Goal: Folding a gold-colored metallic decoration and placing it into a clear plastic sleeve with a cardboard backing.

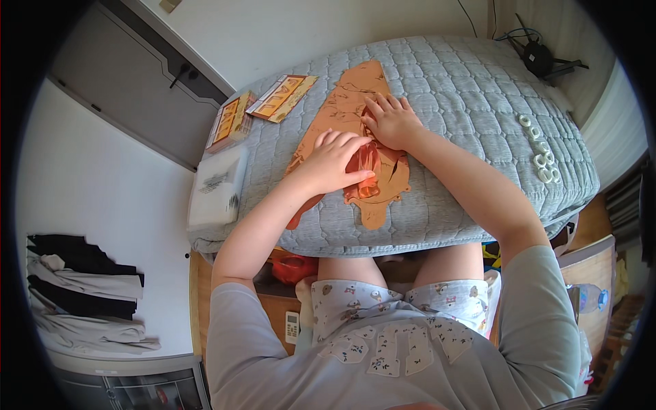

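Note:
A large flat orange piece (326,117), printed with dark branch-like lines and tapering toward the far end, lies on the quilted grey bedspread (454,164). On its near part rests a glossy, see-through red-orange sheet (369,179), crumpled and folded. My left hand (335,162) is closed round the left side of this sheet, the thumb at its near edge and the fingers farther off. My right hand (393,121) lies open, palm down and fingers spread, on the far right part of the orange piece. What lies beneath that palm is mostly hidden.
At the left sit a stack of orange-yellow printed packets (230,123), a loose packet (282,98) and a clear-wrapped white package (217,186). Several small white rings (540,148) lie at the right. Behind them stands a black router (538,59).

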`<state>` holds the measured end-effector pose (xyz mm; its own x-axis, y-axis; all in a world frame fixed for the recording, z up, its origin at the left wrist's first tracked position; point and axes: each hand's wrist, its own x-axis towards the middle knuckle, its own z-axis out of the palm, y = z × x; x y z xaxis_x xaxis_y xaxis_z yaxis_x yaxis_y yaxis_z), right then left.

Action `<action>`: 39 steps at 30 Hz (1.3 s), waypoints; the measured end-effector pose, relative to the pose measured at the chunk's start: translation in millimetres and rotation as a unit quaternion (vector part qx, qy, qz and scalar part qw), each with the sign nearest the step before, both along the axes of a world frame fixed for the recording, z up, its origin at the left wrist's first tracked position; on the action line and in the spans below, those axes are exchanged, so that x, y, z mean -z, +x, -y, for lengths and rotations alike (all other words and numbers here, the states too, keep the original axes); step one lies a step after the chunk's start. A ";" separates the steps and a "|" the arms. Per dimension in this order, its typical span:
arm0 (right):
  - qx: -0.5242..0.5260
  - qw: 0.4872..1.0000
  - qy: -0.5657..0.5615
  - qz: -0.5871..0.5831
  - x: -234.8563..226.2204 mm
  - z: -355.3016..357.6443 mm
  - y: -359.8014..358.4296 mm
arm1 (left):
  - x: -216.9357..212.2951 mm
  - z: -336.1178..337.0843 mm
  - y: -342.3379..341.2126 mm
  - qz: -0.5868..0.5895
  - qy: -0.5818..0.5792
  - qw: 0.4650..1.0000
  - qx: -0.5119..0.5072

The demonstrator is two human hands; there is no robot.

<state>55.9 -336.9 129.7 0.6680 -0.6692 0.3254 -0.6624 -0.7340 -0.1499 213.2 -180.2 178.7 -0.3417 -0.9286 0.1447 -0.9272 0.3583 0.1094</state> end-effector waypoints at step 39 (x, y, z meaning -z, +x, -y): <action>0.007 0.998 0.039 -0.048 -13.5 -5.9 -0.8 | 8.7 -96.5 -19.3 0.125 -0.091 0.987 -0.044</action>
<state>55.1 -331.0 143.2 0.6842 -0.6993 0.2073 -0.6865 -0.7134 -0.1408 193.8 -83.7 170.0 -0.3076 -0.9227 0.2325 -0.9452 0.2682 -0.1863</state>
